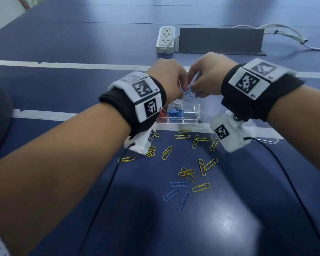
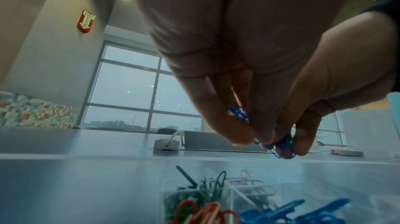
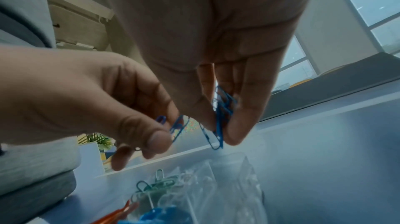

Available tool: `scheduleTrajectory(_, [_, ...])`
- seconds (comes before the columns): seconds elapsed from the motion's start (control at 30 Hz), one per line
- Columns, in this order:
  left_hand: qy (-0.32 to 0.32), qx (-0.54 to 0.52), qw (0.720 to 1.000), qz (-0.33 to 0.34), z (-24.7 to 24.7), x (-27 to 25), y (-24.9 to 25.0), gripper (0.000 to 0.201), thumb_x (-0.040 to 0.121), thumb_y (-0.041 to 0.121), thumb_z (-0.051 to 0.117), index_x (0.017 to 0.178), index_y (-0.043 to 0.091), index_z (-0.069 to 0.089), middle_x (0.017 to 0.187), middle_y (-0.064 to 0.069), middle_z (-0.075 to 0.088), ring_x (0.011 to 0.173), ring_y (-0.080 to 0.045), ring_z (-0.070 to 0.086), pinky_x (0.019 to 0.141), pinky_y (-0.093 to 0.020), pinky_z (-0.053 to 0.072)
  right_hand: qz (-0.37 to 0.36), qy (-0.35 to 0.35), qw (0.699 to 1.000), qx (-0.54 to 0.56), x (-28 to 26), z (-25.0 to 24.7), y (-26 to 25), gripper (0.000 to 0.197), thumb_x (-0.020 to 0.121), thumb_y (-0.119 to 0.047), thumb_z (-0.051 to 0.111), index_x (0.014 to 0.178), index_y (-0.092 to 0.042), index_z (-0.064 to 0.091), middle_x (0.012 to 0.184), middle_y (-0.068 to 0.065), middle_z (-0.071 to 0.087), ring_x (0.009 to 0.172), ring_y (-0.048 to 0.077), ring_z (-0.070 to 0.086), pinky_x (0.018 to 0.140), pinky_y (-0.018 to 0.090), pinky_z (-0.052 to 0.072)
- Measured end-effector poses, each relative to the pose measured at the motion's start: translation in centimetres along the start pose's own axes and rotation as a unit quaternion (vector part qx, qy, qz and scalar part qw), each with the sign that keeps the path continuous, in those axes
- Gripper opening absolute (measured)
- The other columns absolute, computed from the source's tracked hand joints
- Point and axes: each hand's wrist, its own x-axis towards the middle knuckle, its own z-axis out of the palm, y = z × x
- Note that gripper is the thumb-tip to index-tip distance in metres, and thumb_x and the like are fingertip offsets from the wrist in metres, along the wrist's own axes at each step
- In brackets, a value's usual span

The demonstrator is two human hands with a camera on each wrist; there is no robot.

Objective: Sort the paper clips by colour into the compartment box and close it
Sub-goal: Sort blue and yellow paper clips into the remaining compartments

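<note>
Pinching blue clips (image 1: 189, 91) | both hands' grip | above compartment box (image 1: 192, 115)

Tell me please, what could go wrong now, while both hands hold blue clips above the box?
1. The left hand and right hand both pinch tangled blue wire paper clips; pulled apart, some may fall into a wrong compartment of the clear plastic compartment box.
2. The low wrists could sweep the loose yellow wire paper clips across the dark blue table.
</note>
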Motion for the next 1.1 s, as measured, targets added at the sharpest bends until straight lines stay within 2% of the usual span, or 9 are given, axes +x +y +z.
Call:
scheduleTrajectory(0.13, [-0.002,-0.033,0.999,-0.015,0.5,1.0,0.1,0.013,0.076,0.010,0.070,0.084,0.020,0.072,0.082,-0.001,0.067,0.054,-0.007,0.052,0.073,-0.025,0.052,0.027,-0.013,0.998,0.056,-0.1,0.0,0.3,0.018,0.083,-0.014,0.055,0.089,-0.012,0.072,0.083,0.011,0.074,0.079,0.021,0.072,0.079,0.034,0.059])
scheduleTrajectory(0.23, [0.001,-0.035,0.999,-0.014,0.7,1.3,0.1,0.013,0.077,0.010,0.069,0.086,0.018,0.074,0.082,-0.001,0.067,0.053,-0.004,0.050,0.076,-0.026,0.053,0.043,-0.017,0.992,0.114,-0.3,0.0,0.5,0.026,0.086,-0.010,0.048,0.097,-0.002,0.070,0.093,0.016,0.073,0.087,0.025,0.071,0.083,0.037,0.059])
scheduleTrajectory(0.33, [-0.005,-0.032,0.999,-0.013,0.7,1.2,0.2,0.015,0.077,0.010,0.069,0.088,0.018,0.075,0.082,0.000,0.066,0.054,-0.003,0.051,0.076,-0.027,0.054,0.053,-0.002,0.985,0.162,-0.4,0.0,0.6,0.029,0.088,-0.008,0.043,0.103,-0.003,0.068,0.092,0.015,0.071,0.083,0.024,0.069,0.077,0.034,0.059])
scheduleTrajectory(0.47, [-0.009,-0.028,1.000,-0.004,1.0,1.1,0.8,0.020,0.077,0.007,0.066,0.092,0.019,0.075,0.090,-0.004,0.071,0.069,-0.016,0.058,0.078,-0.029,0.054,0.072,0.007,0.972,0.225,-0.7,0.3,0.5,0.032,0.090,-0.007,0.037,0.111,-0.008,0.062,0.091,0.017,0.065,0.079,0.026,0.063,0.072,0.033,0.056])
scheduleTrajectory(0.6, [-0.018,-0.006,1.000,0.009,1.2,1.3,1.3,0.023,0.075,0.008,0.069,0.095,0.019,0.074,0.095,-0.003,0.073,0.087,-0.018,0.066,0.081,-0.027,0.052,0.075,0.018,0.963,0.258,-0.9,0.2,0.7,0.032,0.092,-0.008,0.038,0.116,-0.005,0.059,0.078,0.013,0.061,0.068,0.025,0.061,0.069,0.033,0.055])
scheduleTrajectory(0.67, [-0.024,-0.013,1.000,0.014,1.1,1.4,1.4,0.023,0.075,0.009,0.069,0.095,0.020,0.073,0.095,-0.002,0.074,0.088,-0.016,0.066,0.081,-0.027,0.052,0.075,0.029,0.961,0.264,-1.2,0.1,1.0,0.030,0.092,-0.009,0.035,0.108,-0.010,0.060,0.078,0.011,0.062,0.067,0.024,0.062,0.072,0.035,0.056])
scheduleTrajectory(0.8, [-0.006,-0.031,0.999,0.026,1.3,1.5,1.4,0.021,0.079,0.013,0.065,0.096,0.022,0.072,0.094,-0.001,0.071,0.074,-0.016,0.059,0.083,-0.032,0.055,0.066,0.069,0.958,0.270,-1.6,0.0,1.8,0.023,0.092,-0.013,0.035,0.099,-0.016,0.057,0.078,0.009,0.063,0.071,0.026,0.062,0.074,0.039,0.057])
scheduleTrajectory(0.93, [0.022,-0.060,0.998,0.018,1.1,1.1,0.9,0.016,0.082,0.016,0.060,0.092,0.022,0.071,0.077,0.003,0.064,0.059,-0.008,0.055,0.078,-0.029,0.055,0.046,0.083,0.964,0.246,-2.3,0.0,2.4,0.022,0.089,-0.014,0.039,0.096,-0.017,0.060,0.078,0.007,0.067,0.065,0.021,0.061,0.065,0.033,0.057])
scheduleTrajectory(1.1, [0.007,-0.038,0.998,0.043,0.2,-0.7,0.2,0.011,0.080,0.025,0.063,0.086,0.023,0.072,0.063,0.013,0.057,0.055,0.002,0.050,0.059,-0.015,0.042,-0.057,0.063,0.994,0.066,-4.5,0.7,2.5,0.021,0.082,-0.015,0.050,0.086,-0.022,0.070,0.075,0.001,0.067,0.065,0.016,0.059,0.072,0.031,0.053])
